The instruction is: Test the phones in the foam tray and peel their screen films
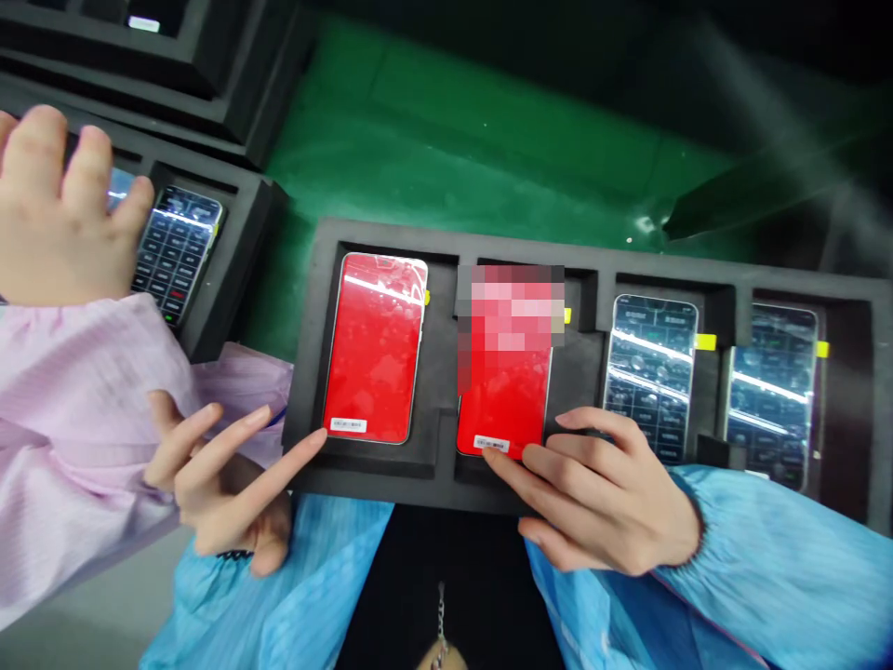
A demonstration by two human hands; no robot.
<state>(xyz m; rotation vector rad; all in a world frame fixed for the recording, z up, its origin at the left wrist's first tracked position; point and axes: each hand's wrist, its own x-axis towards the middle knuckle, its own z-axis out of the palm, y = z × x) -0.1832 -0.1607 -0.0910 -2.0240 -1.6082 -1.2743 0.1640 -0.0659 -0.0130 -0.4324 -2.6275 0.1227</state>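
Note:
A black foam tray (397, 484) in front of me holds several phones in separate slots. The leftmost phone (377, 358) shows a red screen with a white barcode label at its bottom. Beside its lower left corner is the index fingertip of my left hand (227, 489), fingers spread and holding nothing. The second red-screened phone (506, 395) is partly pixelated at the top. My right hand (606, 493) points its index finger at that phone's label, other fingers loosely bent. Farther right, a third phone (648, 363) and a fourth phone (771, 400) show dark button grids.
At left, a co-worker's hand (62, 214) with a pink sleeve (104, 381) hovers over another tray (269, 191) holding a grid-screened phone (182, 242). Stacked black trays (230, 93) stand behind it. The green work surface (446, 158) lies beyond my tray.

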